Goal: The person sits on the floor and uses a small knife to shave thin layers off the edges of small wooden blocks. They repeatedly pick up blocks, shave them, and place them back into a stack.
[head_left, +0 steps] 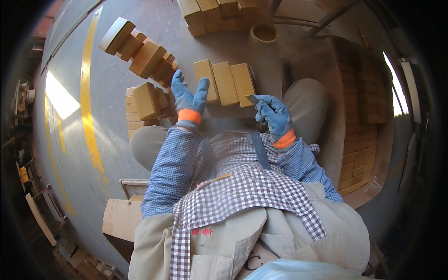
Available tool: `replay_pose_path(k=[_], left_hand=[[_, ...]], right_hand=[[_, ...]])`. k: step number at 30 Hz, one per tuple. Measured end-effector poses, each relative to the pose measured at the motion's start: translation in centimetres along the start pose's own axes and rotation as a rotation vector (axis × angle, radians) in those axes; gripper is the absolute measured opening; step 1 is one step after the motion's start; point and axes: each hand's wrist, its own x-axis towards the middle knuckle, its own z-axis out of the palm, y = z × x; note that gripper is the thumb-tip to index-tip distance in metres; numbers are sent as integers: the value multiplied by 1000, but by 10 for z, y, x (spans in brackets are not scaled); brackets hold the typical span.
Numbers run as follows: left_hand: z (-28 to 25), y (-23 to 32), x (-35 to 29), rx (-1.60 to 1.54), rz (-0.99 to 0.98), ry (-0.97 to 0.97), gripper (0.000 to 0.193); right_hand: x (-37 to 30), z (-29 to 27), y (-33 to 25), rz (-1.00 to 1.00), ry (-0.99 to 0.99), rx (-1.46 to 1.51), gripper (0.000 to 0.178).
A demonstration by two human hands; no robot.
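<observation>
Gripping one tool [252, 99], right fingers [267, 110], three tan blocks [226, 84]

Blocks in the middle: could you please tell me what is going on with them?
A person in gloves sits over three blocks in a row. The right hand holds a small tool close to the right block's near end. The left hand is open beside the left block; touching is unclear. More stand stacked to the left, others in a carton at right.
</observation>
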Motion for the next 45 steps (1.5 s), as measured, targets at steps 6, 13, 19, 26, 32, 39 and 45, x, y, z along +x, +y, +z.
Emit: replay_pose_path(k=[6,13,19,26,32,39,45], left_hand=[[14,13,15,125,-297,-126,110],[-26,7,4,-116,-326,-88,70],[-58,19,-86,-1498,-783,-506,48],[-16,35,-123,-1677,-836,-569,41],[-19,30,-122,-1666,-792,-540,31],[-19,14,-126,-1336,-621,-518,28],[-19,5,-121,-1440,-788,-471,33]], right_hand=[[-13,-14,0,-12,12,68,20],[-19,-5,16,-30,-55,39,20],[-17,18,17,13,-139,-12,17],[-22,42,17,-44,-152,-88,18],[-22,46,20,-68,-172,-121,18],[-18,49,26,-89,-189,-137,15],[-6,49,28,-342,-317,-405,23]])
